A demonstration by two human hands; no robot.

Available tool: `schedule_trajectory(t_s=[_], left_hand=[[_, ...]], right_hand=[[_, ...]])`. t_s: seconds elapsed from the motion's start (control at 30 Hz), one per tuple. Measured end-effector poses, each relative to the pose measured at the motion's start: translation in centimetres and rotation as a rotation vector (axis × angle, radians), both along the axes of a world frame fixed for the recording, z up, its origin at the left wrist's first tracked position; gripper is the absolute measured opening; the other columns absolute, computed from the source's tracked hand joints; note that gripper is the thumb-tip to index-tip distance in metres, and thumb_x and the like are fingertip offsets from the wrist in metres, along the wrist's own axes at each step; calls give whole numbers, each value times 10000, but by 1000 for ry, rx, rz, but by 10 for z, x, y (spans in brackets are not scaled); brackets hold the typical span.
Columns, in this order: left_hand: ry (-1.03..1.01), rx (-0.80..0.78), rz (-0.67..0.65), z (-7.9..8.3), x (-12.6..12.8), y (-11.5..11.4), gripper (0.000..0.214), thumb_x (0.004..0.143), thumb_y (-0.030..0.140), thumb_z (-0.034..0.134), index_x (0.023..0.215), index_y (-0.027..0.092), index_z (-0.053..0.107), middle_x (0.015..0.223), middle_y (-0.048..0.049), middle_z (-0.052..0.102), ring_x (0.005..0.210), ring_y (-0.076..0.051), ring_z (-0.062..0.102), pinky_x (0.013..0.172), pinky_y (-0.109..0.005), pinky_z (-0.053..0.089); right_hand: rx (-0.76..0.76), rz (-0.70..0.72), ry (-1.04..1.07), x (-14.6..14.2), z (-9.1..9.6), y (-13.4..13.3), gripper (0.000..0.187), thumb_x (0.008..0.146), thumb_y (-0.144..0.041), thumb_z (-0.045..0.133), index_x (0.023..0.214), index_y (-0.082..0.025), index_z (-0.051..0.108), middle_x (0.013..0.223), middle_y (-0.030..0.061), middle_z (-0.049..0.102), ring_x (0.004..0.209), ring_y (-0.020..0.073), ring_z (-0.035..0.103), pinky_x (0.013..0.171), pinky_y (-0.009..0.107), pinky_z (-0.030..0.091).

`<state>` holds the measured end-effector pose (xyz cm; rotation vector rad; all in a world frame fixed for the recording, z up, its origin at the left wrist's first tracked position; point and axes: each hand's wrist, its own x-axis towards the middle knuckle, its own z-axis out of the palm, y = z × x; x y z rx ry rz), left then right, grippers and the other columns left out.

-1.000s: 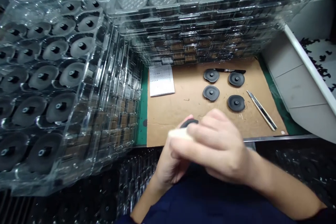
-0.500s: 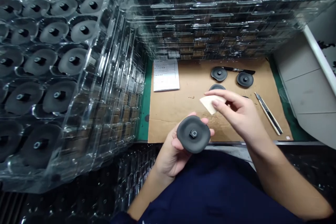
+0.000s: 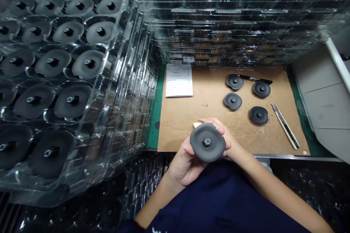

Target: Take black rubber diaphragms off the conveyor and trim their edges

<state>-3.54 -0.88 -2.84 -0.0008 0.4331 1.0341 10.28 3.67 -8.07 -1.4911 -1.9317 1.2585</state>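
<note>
A round, dark grey rubbery disc with a short central stem (image 3: 202, 151) is gripped at its edges by my left hand (image 3: 187, 165), its stem side facing up toward me. Behind the disc's far edge is my right hand (image 3: 229, 138), mostly hidden by it. A corner of a cream wedge-shaped pad (image 3: 197, 125) pokes out there, in the right hand's fingers. Whether the pad touches the disc's underside cannot be seen. Several similar discs lie on the cardboard beyond, the nearest being one disc (image 3: 255, 117) to the right.
The brown cardboard sheet (image 3: 180, 116) covers a green bench top. On it are a printed paper (image 3: 179, 89), a black marker (image 3: 257, 79) and a utility knife (image 3: 285, 126). Stacked clear plastic trays (image 3: 131, 76) full of discs rise at left; more tray stacks (image 3: 232, 25) stand at the back.
My right hand has moved left and down with the pad, from above the cardboard to behind the disc. My left hand keeps hold of the disc. The view has shifted slightly.
</note>
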Motion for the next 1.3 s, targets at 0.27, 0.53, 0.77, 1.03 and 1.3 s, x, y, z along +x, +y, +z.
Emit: schedule_trajectory(t_s=[0.27, 0.53, 0.77, 1.03, 1.3], left_hand=[[7, 89, -57, 5, 0, -1, 609, 753, 656, 458, 1162, 226, 593, 1090, -62, 636, 902, -213, 666, 751, -257, 538], [1384, 971, 288, -11, -2, -8, 1029, 700, 189, 741, 1436, 371, 46, 1236, -102, 528, 1114, -253, 555, 948, -449, 447], [1679, 1227, 345, 1, 5, -5, 1186, 651, 125, 765, 1437, 224, -117, 1153, -150, 574, 1080, -234, 562, 916, -419, 464], [1092, 417, -250, 5, 24, -11, 477, 808, 560, 518, 953, 117, 623, 704, -80, 650, 604, -151, 594, 591, -268, 486], [1414, 461, 75, 52, 1, 57, 332, 765, 431, 640, 607, 139, 639, 669, -54, 668, 577, -135, 556, 558, -234, 443]], right_hand=[[48, -22, 0, 35, 19, -8, 336, 866, -262, 462, 1187, -229, 554, 1183, 82, 524, 987, 192, 560, 795, 310, 494], [139, -87, 26, 52, 30, -30, 323, 891, -208, 473, 1203, -249, 546, 1060, 42, 594, 712, 111, 541, 691, 261, 467], [391, 107, 68, 70, 50, -34, 472, 879, -134, 506, 1322, -287, 452, 1111, 43, 594, 910, 146, 542, 825, 296, 443], [549, 60, 144, 75, 62, -29, 197, 907, -225, 475, 807, -172, 635, 648, 13, 566, 609, 121, 490, 582, 248, 371], [284, -58, 171, 75, 10, -21, 399, 967, -330, 280, 795, -179, 606, 617, 4, 582, 598, 114, 574, 598, 196, 394]])
